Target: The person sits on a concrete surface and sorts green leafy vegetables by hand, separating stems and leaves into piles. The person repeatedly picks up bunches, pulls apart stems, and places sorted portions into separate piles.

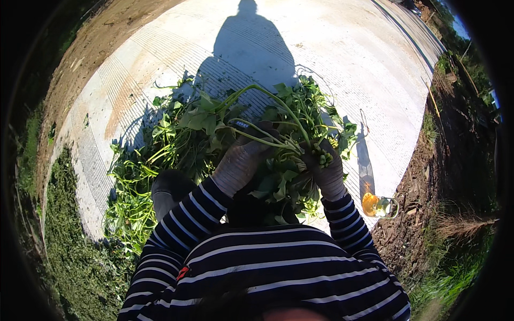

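Note:
In my right hand (327, 170) is a bunch of green leafy stems (291, 146), their pale cut ends clustered by the fingers. One long stem arches up and over to the left. My left hand (245, 158) is among the stems, and several of them cross over its fingers. Shadow and stems hide the fingertips, so its grip is unclear. A small blue and white thing (241, 124) shows beside its fingers, too small to identify. Around both hands lies a heap of cut leafy vines (172, 136), spread over the ground in front of me.
Ribbed pale concrete (160, 52) extends ahead, crossed by my shadow (253, 44). To the right, a clear handled jar (379, 206) with something orange stands near the slab's edge. Bare soil (409, 212) and grass border it. Small dark-green plant matter (72, 232) lies at left. My knee (172, 190) is beside the vines.

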Motion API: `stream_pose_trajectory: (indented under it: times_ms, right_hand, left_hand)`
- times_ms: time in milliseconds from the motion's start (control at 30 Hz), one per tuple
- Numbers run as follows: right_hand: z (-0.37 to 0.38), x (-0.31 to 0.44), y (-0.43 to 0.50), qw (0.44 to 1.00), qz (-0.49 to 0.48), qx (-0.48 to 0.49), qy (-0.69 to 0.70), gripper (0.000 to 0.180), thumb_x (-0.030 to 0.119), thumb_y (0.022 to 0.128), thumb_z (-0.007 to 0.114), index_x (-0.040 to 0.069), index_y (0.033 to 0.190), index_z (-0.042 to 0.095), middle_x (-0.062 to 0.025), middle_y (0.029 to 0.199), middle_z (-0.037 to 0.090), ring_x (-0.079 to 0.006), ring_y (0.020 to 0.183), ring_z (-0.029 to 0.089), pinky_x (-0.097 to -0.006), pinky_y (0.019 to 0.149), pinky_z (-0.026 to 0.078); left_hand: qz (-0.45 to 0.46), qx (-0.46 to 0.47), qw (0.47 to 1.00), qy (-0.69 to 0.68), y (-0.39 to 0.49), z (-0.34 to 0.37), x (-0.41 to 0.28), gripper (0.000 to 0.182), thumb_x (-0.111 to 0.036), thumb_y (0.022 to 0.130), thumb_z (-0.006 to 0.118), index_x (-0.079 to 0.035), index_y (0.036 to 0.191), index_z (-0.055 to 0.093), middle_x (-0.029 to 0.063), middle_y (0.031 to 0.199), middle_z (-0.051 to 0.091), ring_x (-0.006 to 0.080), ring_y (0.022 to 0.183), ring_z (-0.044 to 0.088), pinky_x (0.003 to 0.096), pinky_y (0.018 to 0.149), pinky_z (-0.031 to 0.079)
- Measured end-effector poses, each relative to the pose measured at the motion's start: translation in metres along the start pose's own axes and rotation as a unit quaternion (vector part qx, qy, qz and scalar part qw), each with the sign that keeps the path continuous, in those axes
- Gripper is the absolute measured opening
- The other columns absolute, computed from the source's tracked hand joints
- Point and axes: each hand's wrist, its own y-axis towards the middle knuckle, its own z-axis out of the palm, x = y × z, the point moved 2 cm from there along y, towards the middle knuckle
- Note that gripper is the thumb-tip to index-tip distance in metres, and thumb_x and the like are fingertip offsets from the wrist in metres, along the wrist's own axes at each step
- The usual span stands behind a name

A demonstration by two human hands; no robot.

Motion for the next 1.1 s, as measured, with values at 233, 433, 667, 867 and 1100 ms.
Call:
stream_pose_trajectory:
  times_ms: [233, 433, 667, 867, 1100]
  right_hand:
    - [0.004, 0.015, -0.015, 0.913, -0.199, 0.209, -0.288, 0.036, 0.0, 0.061, 0.073, 0.008, 0.096, 0.071, -0.0115, 0.096, 0.066, -0.0333, 0.09, 0.064, -0.0381, 0.077, 0.053]
    - [-0.037, -0.01, -0.033, 0.976, 0.214, -0.049, -0.001, 0.014, 0.017, 0.093, 0.063, 0.006, 0.101, 0.067, -0.0011, 0.077, 0.063, -0.0082, 0.064, 0.056, -0.0224, 0.058, 0.043]
    - [-0.11, -0.025, -0.024, 0.961, 0.219, -0.143, 0.089, 0.02, 0.025, 0.093, 0.064, 0.005, 0.094, 0.068, 0.0034, 0.066, 0.055, -0.0056, 0.056, 0.047, -0.0224, 0.051, 0.036]
    - [-0.164, -0.088, 0.06, 0.96, 0.244, -0.07, -0.115, 0.032, 0.03, 0.089, 0.068, 0.001, 0.101, 0.069, -0.0091, 0.086, 0.071, -0.0173, 0.075, 0.064, -0.031, 0.07, 0.049]
    - [-0.127, -0.271, 0.231, 0.719, 0.064, 0.252, -0.645, 0.042, 0.038, 0.096, 0.046, 0.005, 0.105, 0.07, -0.0133, 0.099, 0.072, -0.0316, 0.094, 0.068, -0.0397, 0.082, 0.054]
  left_hand:
    - [-0.156, -0.145, 0.848, -0.485, 0.01, -0.004, -0.017, 0.027, -0.022, 0.099, 0.057, -0.001, 0.117, 0.06, 0.0031, 0.098, 0.066, 0.0109, 0.09, 0.06, 0.0262, 0.081, 0.05]
    - [-0.12, -0.086, 0.91, -0.388, 0.007, -0.006, -0.01, 0.026, -0.019, 0.101, 0.054, -0.002, 0.12, 0.059, 0.0022, 0.094, 0.066, 0.0108, 0.086, 0.06, 0.0251, 0.08, 0.049]
    - [-0.033, -0.178, 0.982, 0.055, -0.015, -0.033, 0.022, 0.031, -0.02, 0.102, 0.048, 0.001, 0.125, 0.056, 0.0111, 0.113, 0.064, 0.0192, 0.101, 0.061, 0.0283, 0.088, 0.048]
    - [-0.051, -0.085, 0.948, 0.303, -0.017, -0.031, 0.056, 0.057, 0.007, 0.085, 0.05, 0.002, 0.141, 0.037, 0.0271, 0.12, 0.056, 0.0397, 0.105, 0.059, 0.0438, 0.09, 0.052]
    - [-0.106, -0.004, 0.99, -0.091, 0.011, 0.034, 0.061, 0.042, -0.019, 0.093, 0.054, -0.001, 0.131, 0.049, 0.018, 0.121, 0.06, 0.03, 0.111, 0.059, 0.0373, 0.093, 0.048]
